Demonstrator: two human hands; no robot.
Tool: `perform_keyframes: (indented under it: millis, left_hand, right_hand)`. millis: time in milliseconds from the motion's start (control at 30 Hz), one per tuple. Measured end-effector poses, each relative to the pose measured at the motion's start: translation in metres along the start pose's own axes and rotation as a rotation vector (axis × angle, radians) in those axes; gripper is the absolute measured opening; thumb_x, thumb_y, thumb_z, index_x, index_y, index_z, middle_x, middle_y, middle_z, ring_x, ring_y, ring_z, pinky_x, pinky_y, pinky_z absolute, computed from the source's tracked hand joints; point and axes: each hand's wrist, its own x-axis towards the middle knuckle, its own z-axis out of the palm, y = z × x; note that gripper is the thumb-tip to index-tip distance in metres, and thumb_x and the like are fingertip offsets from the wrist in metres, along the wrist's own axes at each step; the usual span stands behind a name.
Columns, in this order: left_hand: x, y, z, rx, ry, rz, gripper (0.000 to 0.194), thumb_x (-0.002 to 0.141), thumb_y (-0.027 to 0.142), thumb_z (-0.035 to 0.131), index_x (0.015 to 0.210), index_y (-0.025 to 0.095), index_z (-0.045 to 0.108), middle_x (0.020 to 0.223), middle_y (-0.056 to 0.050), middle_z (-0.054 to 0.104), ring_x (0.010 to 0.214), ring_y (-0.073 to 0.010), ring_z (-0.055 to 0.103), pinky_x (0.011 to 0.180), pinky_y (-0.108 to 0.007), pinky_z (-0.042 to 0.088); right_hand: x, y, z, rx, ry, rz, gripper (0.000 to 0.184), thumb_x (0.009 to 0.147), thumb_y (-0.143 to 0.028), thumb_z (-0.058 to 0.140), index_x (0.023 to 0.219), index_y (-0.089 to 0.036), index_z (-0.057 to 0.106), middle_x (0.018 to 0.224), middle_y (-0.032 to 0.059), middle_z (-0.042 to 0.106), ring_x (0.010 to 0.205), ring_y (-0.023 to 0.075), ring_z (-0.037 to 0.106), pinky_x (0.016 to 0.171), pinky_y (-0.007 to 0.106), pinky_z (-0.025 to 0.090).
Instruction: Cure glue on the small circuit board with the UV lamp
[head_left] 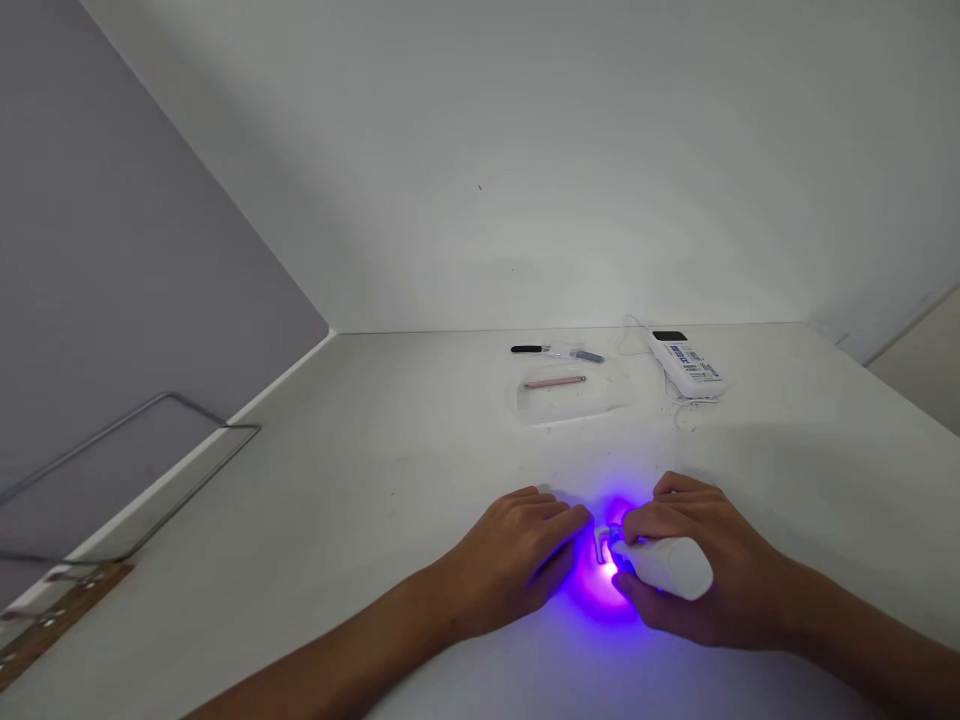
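My right hand (pixel 701 560) is closed around a white handheld UV lamp (pixel 671 567) with a wide rounded end. Its violet light glows on the tabletop between my hands. My left hand (pixel 525 550) rests on the table just left of the glow, fingers bent together and their tips at the lit spot. A small clear or shiny piece (pixel 602 545) shows beside the left fingertips, washed out by the light. Whether those fingers grip it cannot be made out.
On the white table (pixel 360 450), a pink pen-like stick (pixel 555 382) lies on a clear plastic tray (pixel 562 412). Behind it are a black-handled tool (pixel 529 349) and a grey-blue capped piece (pixel 589 356). A white corded device (pixel 686 365) stands at right, a wire frame (pixel 202 485) at left.
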Motion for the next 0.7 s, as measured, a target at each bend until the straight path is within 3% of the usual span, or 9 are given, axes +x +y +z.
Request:
perform_keyframes:
  millis: [700]
  left_hand:
    - [-0.0003, 0.0000, 0.0008, 0.002, -0.006, -0.011, 0.022, 0.101, 0.013, 0.041, 0.091, 0.018, 0.060, 0.071, 0.000, 0.065, 0.056, -0.0152, 0.053, 0.062, -0.031, 0.040]
  right_hand:
    - [0.0013, 0.0002, -0.0005, 0.000, -0.003, -0.003, 0.011, 0.090, -0.015, 0.066, 0.094, -0.021, 0.058, 0.068, -0.0027, 0.073, 0.050, 0.0106, 0.060, 0.064, 0.029, 0.048]
